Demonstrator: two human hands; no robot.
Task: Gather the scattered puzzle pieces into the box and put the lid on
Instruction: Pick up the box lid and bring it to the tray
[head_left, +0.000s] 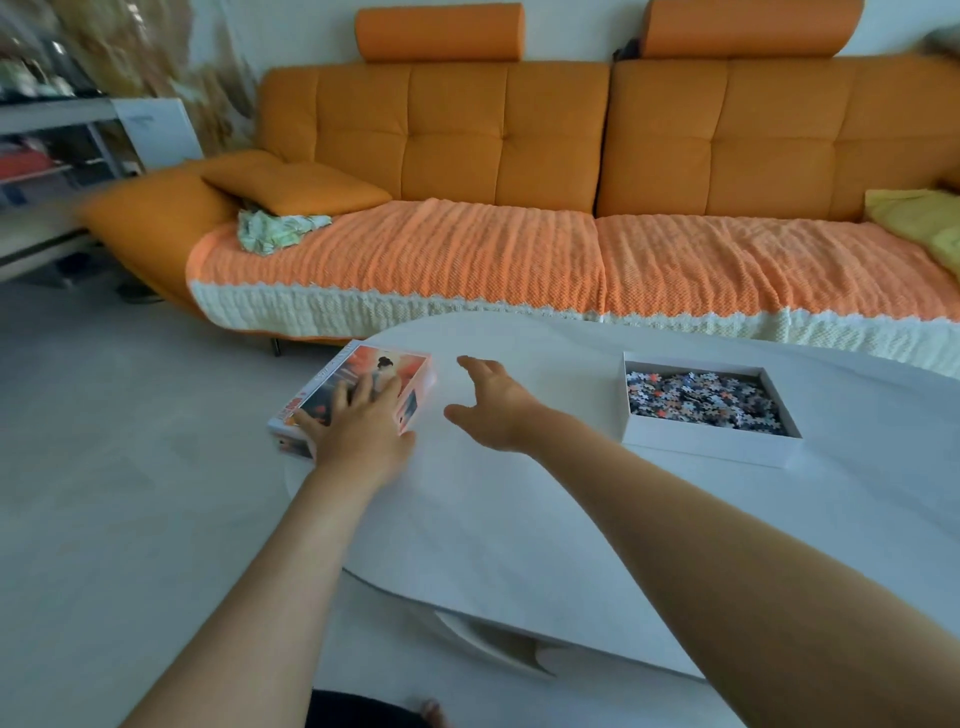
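White table (519, 519), left hand (358, 426) on lid (332, 384); right hand (493, 410) spread

I get soft, even daylight here, bright and slightly washed out on the white table (519, 519) and floor (104, 467). Shadows are faint, just a thin dark one beneath the table's near edge. The wide lens bows the sofa (467, 156); the shelf (52, 156) at far left smears, while the puzzle pieces (701, 400) look crisp

Lid (363, 384) lies at the counter's (519, 519) left edge — box (711, 447) to its right, well apart. Puzzle pieces (701, 397) lie in the box. Sofa (467, 156) stands behind the counter.
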